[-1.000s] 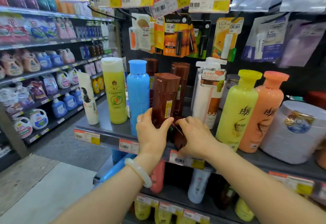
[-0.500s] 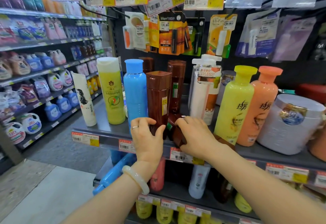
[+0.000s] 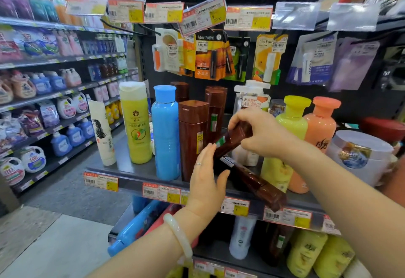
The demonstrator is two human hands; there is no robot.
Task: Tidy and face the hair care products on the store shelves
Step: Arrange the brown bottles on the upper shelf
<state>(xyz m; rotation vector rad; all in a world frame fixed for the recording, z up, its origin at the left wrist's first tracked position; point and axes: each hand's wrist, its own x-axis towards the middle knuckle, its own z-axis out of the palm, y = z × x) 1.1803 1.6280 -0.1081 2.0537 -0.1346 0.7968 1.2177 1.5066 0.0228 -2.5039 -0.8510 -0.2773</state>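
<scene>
Right hand (image 3: 260, 133) grips tilted brown bottle (image 3: 232, 139); left hand (image 3: 206, 179) just below.

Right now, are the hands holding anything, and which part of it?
The right hand holds a tilted brown bottle, its grip around the upper end. The left hand is open, its fingers resting flat against the bottle's lower part without holding it.

The right hand (image 3: 260, 133) covers the upper end of a tilted glossy brown plastic bottle (image 3: 232, 139), so whether that end is the cap cannot be told. Behind it, a white pump bottle (image 3: 252, 93) is half hidden by the hand. The small print on the red-and-yellow paper price tags (image 3: 161, 192) along the grey metal shelf edge (image 3: 131, 184) is too blurred to read.
</scene>
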